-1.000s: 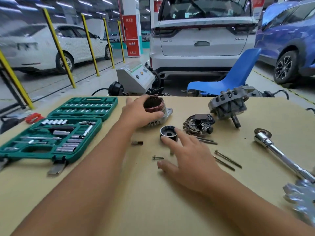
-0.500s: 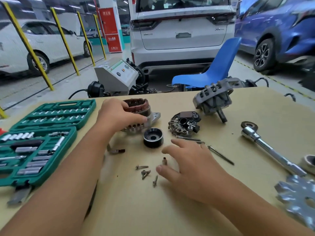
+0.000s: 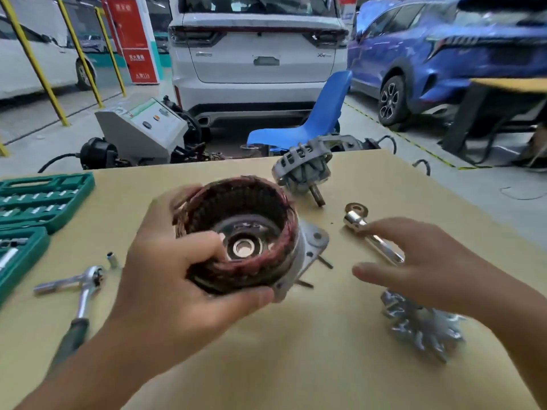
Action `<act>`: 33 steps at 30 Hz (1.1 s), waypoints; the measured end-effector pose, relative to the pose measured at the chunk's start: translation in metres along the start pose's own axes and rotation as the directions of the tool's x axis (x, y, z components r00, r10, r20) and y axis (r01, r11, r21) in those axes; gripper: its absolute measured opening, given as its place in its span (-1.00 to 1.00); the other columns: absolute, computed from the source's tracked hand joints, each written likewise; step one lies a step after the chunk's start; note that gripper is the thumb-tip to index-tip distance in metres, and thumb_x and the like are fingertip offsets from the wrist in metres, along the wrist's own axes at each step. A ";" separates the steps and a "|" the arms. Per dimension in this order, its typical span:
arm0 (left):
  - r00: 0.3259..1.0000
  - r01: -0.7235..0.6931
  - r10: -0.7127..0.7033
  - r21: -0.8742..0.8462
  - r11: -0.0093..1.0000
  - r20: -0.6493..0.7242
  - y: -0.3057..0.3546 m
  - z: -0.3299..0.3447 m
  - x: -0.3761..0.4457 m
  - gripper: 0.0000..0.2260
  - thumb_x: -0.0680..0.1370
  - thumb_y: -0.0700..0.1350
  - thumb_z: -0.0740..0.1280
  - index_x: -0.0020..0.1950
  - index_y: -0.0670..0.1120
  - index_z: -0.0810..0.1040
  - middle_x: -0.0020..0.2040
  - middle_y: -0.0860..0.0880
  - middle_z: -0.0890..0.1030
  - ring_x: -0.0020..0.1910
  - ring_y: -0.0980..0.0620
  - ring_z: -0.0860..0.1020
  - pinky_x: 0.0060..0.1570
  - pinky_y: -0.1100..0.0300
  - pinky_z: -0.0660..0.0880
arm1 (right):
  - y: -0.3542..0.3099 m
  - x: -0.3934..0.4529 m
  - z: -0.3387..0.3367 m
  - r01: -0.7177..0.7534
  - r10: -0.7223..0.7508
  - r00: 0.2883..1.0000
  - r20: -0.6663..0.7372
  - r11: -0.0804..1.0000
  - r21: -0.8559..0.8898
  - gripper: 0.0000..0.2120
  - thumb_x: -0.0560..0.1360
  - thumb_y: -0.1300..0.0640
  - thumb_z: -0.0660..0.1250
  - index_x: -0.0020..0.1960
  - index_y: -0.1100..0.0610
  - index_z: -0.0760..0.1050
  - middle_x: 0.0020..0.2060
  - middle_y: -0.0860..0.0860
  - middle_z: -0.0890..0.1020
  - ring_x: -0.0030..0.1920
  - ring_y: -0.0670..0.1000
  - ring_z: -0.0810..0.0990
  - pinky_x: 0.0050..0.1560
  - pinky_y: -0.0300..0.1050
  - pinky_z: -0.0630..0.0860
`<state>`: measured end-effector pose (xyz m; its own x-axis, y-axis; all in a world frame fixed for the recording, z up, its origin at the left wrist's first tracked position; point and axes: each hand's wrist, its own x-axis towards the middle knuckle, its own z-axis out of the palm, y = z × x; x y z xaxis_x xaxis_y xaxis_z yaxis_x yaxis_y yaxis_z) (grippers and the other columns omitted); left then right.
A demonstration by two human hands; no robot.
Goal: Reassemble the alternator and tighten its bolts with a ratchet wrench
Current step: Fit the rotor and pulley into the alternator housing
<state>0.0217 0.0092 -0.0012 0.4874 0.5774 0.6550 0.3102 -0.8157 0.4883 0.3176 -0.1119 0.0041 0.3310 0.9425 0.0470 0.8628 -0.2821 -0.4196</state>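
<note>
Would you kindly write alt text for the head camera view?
A left hand holds up an alternator housing with copper stator windings above a tan workbench, while the open right hand hovers near a chrome breaker bar. A ratchet wrench, a green socket set and the rotor lie around them.

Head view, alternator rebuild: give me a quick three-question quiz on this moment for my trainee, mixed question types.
1. True or false: the left hand grips the stator housing clear of the table.
2. Which tool lies left of the left forearm? A) ratchet wrench B) hammer C) pliers
3. Fill in: the right hand is ____, fingers straight, holding nothing, above the chrome breaker bar.

Key: 1 true. 2 A. 3 open.
</note>
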 end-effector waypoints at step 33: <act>0.961 0.252 -0.244 -0.048 0.967 0.128 -0.008 0.094 0.154 -0.61 0.49 0.18 0.46 0.27 0.10 0.54 0.17 0.10 0.61 0.12 0.08 0.57 0.13 0.07 0.54 | 0.027 0.042 -0.030 0.405 -0.315 0.865 -0.390 0.898 0.173 -0.55 0.20 0.37 0.67 -0.03 0.01 0.66 -0.19 -0.07 0.68 -0.22 -0.06 0.69 -0.24 -0.16 0.63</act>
<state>0.1710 0.1015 0.0414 0.4972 0.7498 0.4366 0.3831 -0.6412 0.6649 0.3665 -0.0858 0.0217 0.1641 0.8341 0.5267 0.8427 0.1590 -0.5143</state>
